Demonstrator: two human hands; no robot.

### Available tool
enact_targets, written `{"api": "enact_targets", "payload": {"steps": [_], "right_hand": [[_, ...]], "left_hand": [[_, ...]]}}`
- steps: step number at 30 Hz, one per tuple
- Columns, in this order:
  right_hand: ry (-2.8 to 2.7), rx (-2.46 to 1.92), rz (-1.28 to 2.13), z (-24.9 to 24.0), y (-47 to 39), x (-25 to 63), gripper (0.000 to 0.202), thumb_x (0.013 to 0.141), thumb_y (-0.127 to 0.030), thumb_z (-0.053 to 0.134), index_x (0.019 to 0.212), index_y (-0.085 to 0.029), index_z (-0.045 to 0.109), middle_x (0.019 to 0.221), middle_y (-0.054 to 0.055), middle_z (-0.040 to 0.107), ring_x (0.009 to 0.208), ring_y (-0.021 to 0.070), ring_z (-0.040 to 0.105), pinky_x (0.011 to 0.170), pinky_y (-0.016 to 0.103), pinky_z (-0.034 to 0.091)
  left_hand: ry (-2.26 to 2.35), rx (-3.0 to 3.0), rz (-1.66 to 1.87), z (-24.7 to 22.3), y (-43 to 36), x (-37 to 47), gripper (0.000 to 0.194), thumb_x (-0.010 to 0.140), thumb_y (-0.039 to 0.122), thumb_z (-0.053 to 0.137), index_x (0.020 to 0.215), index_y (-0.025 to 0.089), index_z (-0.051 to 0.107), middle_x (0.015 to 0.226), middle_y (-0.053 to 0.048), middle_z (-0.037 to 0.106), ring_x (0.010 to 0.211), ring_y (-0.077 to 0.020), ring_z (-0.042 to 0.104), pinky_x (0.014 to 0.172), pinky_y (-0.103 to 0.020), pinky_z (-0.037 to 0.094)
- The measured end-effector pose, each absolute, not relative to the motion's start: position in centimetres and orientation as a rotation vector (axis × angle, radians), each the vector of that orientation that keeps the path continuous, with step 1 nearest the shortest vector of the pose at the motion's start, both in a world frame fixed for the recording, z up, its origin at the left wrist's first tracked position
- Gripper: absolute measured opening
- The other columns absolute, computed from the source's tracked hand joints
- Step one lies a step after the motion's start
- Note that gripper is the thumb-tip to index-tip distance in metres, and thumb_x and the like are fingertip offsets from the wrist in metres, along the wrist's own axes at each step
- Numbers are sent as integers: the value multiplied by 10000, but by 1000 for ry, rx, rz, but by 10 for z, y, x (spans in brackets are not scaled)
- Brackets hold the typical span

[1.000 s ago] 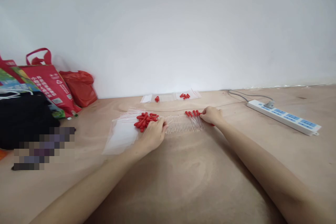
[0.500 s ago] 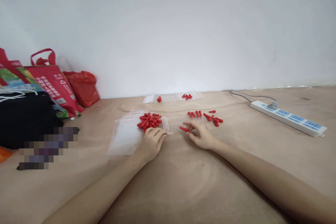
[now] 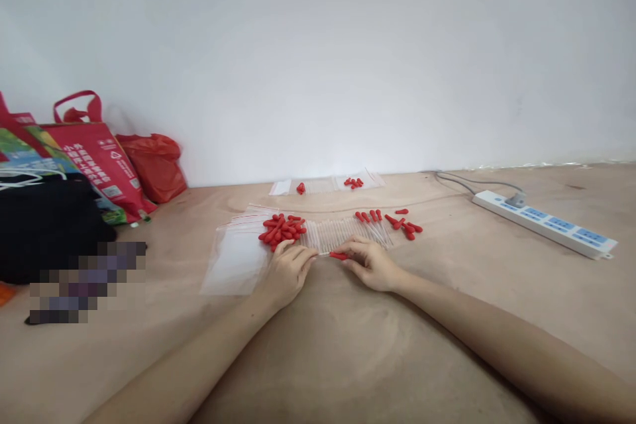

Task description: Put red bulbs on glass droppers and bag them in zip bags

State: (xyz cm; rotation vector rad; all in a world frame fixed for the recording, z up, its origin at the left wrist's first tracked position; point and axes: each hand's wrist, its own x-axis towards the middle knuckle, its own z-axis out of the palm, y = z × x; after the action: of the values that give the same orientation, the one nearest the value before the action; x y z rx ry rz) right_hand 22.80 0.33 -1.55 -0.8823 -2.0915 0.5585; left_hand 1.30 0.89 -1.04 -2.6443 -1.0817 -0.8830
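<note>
my left fingers [image 3: 304, 258] pinching a skinny clear tube [image 3: 323, 254], right fingers [image 3: 358, 247] clamped on a red rubbery bulb [image 3: 338, 256] at its end, can't tell if it's on, row of clear tubes [image 3: 328, 234] just past both, pile of red bulbs [image 3: 281, 230] beyond my left ones

Clear tube row [image 3: 330, 233]: tubes many, too close-set to count. Red-capped tubes [image 3: 372, 215], row's right end: four. Hands, front of row: two; left hand [image 3: 287, 273], one tube [image 3: 324, 254]; right hand [image 3: 373, 266], one red bulb [image 3: 338, 256]. Loose bulbs [image 3: 399, 224], right of row: about six. Bulb heap [image 3: 278, 230], left of row: one. Power strip [image 3: 540, 219], far right of row: one; plug [image 3: 515, 200], one.
</note>
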Motion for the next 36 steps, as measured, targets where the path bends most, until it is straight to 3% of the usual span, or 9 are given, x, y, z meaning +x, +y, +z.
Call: {"api": "enact_targets", "payload": {"steps": [7,11,22,36], "right_hand": [[-2050,-919,569,-17,2,226,222,755,-155,538,960,-196,612,807,33,544,678,116,522,631,256,454],[-2049,-866,571,-18,0,223,159,775,-241,557,906,-196,635,812,42,576,711,130,545,670,275,460],[-2033,-746,539,-18,-2,224,126,799,-194,522,842,-194,641,790,40,615,730,124,579,678,252,471],[-2063,-678,420,-23,-1,224,120,805,-253,531,829,-185,626,745,42,632,672,119,572,617,226,447]], "left_hand": [[-1004,-2637,-892,-11,8,14,226,876,166,361,924,194,581,806,-26,668,746,-149,593,872,-384,336],[-883,-2665,-918,-10,4,17,238,878,146,362,949,198,584,789,-16,662,712,-133,588,870,-378,325],[-813,-2708,-932,-9,2,16,277,847,94,385,979,212,598,800,-10,663,688,-118,567,807,-342,325],[-733,-2623,-960,-9,2,16,276,833,64,384,969,191,588,780,-15,661,657,-119,567,746,-333,320]]}}
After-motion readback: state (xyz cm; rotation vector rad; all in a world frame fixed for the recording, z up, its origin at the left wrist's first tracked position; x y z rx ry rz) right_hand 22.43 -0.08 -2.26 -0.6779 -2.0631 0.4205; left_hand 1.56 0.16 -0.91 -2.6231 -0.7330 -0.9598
